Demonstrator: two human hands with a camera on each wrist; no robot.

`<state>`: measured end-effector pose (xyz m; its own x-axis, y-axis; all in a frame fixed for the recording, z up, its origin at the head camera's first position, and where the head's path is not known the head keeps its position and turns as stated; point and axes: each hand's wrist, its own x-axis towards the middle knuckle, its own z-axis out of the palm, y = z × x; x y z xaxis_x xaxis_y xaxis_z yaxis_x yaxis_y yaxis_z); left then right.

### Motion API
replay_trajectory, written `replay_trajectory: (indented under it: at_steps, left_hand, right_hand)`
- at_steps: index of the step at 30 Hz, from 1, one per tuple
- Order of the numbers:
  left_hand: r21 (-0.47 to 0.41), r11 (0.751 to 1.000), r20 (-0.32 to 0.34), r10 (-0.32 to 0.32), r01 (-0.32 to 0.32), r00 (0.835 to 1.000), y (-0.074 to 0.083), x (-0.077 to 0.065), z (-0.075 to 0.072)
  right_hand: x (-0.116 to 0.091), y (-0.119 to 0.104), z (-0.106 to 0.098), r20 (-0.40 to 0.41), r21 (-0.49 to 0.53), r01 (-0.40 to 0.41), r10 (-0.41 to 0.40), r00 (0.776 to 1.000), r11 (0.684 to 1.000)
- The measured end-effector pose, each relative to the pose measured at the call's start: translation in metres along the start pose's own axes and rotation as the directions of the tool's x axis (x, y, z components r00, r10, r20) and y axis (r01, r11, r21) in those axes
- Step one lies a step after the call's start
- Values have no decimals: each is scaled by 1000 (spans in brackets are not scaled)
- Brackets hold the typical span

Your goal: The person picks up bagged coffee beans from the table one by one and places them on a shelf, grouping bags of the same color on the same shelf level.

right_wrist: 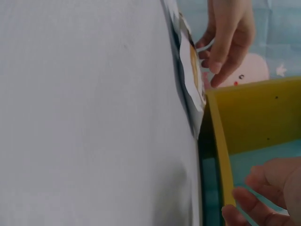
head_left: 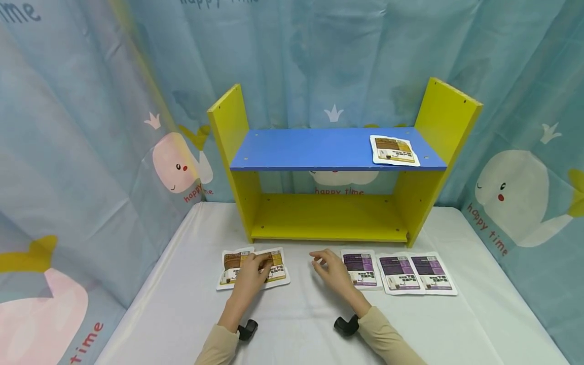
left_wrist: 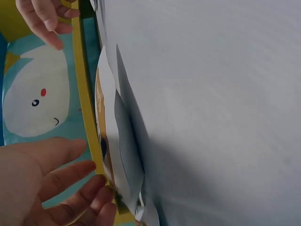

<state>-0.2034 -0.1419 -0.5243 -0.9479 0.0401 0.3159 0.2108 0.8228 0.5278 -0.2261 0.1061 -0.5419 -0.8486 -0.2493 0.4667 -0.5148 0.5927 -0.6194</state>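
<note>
Two flat brown-and-yellow packets, the left one (head_left: pixel 230 263) and the right one (head_left: pixel 279 268), lie overlapping on the white table. My left hand (head_left: pixel 251 274) hovers over them with relaxed, slightly bent fingers. In the left wrist view the fingers (left_wrist: pixel 70 181) are spread close above a packet (left_wrist: pixel 123 141), with nothing gripped. To the right, my right hand (head_left: pixel 335 274) is held above the table, thumb and fingers apart and nothing between them. Its nearest thing is a purple packet (head_left: pixel 362 268), partly overlapped by the hand in the head view.
Two more purple packets (head_left: pixel 399 276) lie side by side farther right. Behind the packets stands a yellow shelf unit (head_left: pixel 328 218) with a blue upper board (head_left: pixel 301 147). Another brown packet (head_left: pixel 394 151) rests on that board's right end. A patterned curtain (head_left: pixel 296 61) hangs behind.
</note>
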Motion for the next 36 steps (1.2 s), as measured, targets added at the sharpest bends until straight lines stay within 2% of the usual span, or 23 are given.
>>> replay_trajectory:
  at_steps: [4, 10, 17, 21, 30, 36]
  left_hand:
    - [36, 999, 29, -34, 33, 999, -2, -5, -7]
    - [73, 994, 75, -86, 80, 994, -4, -10, -15]
    - [68, 991, 46, -120, 116, 992, -8, -17, -20]
    - [66, 992, 31, -107, 105, 994, -12, -21, -23]
    - [110, 987, 76, -126, 117, 989, -13, -29, -25]
    - [81, 988, 96, -137, 129, 986, -12, -34, -25]
  right_hand:
    - [0, -3, 7, 68, 14, -20, 19, 998, 1000]
    - [1, -6, 17, 125, 29, -11, 8, 992, 1000]
    - [2, -11, 27, 195, 31, -31, 24, 980, 999]
    - [2, -15, 32, 235, 24, -59, 52, 971, 998]
    - [3, -25, 38, 261, 11, -47, 42, 964, 999]
    - [3, -28, 43, 275, -10, -35, 36, 961, 999]
